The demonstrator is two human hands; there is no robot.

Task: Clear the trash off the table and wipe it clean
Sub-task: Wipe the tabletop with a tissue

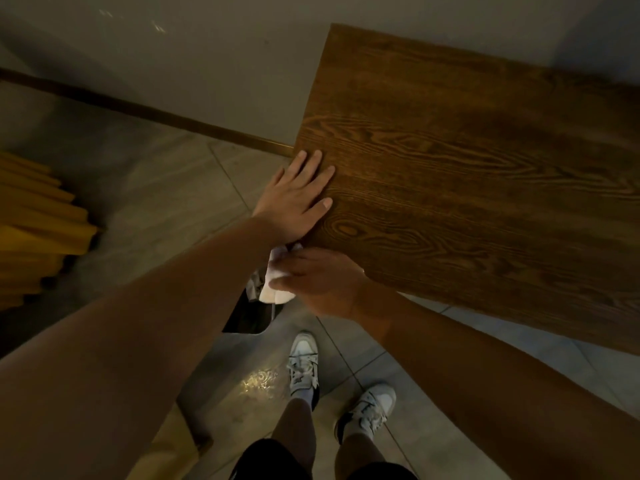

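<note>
At the table's near corner, by the wall
Left hand [294,199]: fingers spread flat, palm down on the wood, gripping nothing.
Right hand [320,282]: fingers curled loosely around a crumpled white tissue [275,285], held just off the table edge.
Tissue: directly above a dark bin [249,313] on the floor, beneath the left forearm.
Table [467,174]: dark wood-grain top, bare where visible.
Floor: grey tiles; white sneakers [303,365] below; yellow slatted object [38,226] far left.

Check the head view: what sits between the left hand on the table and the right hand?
Only white tissue, held by the right hand below the left hand at the table edge.
</note>
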